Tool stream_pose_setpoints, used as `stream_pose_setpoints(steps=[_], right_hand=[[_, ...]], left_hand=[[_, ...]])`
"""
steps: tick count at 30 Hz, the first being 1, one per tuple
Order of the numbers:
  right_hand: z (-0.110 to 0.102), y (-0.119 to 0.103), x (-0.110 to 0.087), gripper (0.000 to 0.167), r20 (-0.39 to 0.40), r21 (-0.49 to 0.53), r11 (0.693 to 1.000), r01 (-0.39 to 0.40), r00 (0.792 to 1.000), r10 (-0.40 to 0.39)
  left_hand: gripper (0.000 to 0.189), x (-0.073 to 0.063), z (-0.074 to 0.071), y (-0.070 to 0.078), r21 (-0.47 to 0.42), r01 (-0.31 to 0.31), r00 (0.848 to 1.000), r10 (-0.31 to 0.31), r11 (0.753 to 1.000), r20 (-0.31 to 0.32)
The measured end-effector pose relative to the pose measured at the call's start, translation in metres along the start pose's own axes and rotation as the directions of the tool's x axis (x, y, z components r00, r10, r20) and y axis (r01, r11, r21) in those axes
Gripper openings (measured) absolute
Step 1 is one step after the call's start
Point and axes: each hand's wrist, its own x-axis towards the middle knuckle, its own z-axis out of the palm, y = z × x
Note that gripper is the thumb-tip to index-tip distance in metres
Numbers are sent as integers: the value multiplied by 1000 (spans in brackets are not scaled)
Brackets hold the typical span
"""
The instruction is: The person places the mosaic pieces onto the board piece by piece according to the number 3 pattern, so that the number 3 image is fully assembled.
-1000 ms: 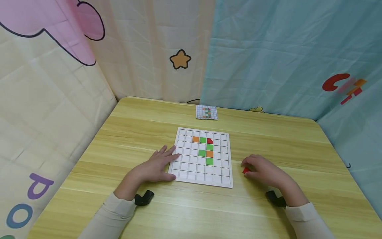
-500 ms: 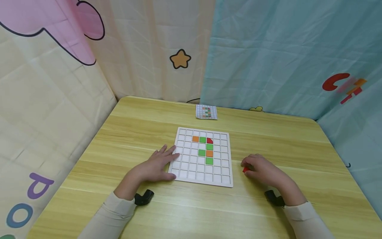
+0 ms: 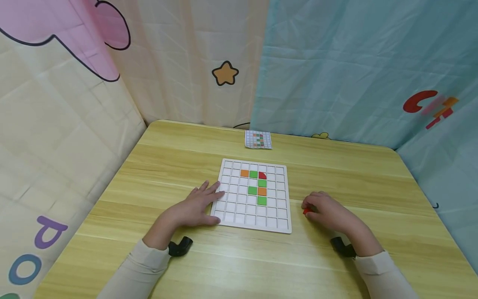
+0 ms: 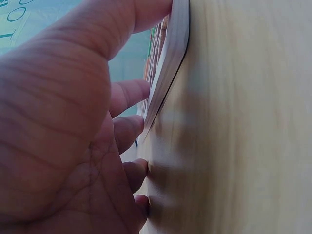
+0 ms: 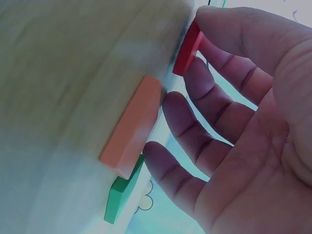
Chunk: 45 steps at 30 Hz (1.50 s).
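Note:
A white grid board point(image 3: 239, 209) lies on the table. My left hand point(image 3: 194, 207) rests on its left edge, fingers spread and thumb at the lower corner; the left wrist view shows the thumb point(image 4: 151, 12) against the board's rim. Right of the board, my right hand point(image 3: 328, 213) pinches a small red tile point(image 5: 187, 51) between thumb and fingers, low over the table. Beside those fingers, in the right wrist view, lie an orange tile point(image 5: 134, 126) and a green tile point(image 5: 122, 192); in the head view the hand hides them.
Several green and orange squares and a red rounded tile point(image 3: 262, 175) sit in the board's cells. A small card point(image 3: 258, 140) printed with a coloured grid lies behind the board, near the table's point(image 3: 179, 141) back edge. Printed curtains hang around.
Both hands keep nearly the same places. The red tile appears slightly turned between the right fingers. Nothing on the board has changed.

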Motion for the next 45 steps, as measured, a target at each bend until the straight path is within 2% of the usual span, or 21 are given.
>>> stream_pose_setpoints(steps=[17, 45], right_hand=[[-2, -2, -1, 19, 3, 48, 998, -47, 999, 47], [0, -1, 2, 18, 3, 16, 998, -53, 999, 53]], left_hand=[[80, 0, 0, 2, -1, 14, 1000, -14, 1000, 8], [82, 1, 0, -1, 11, 7, 1000, -7, 1000, 8]])
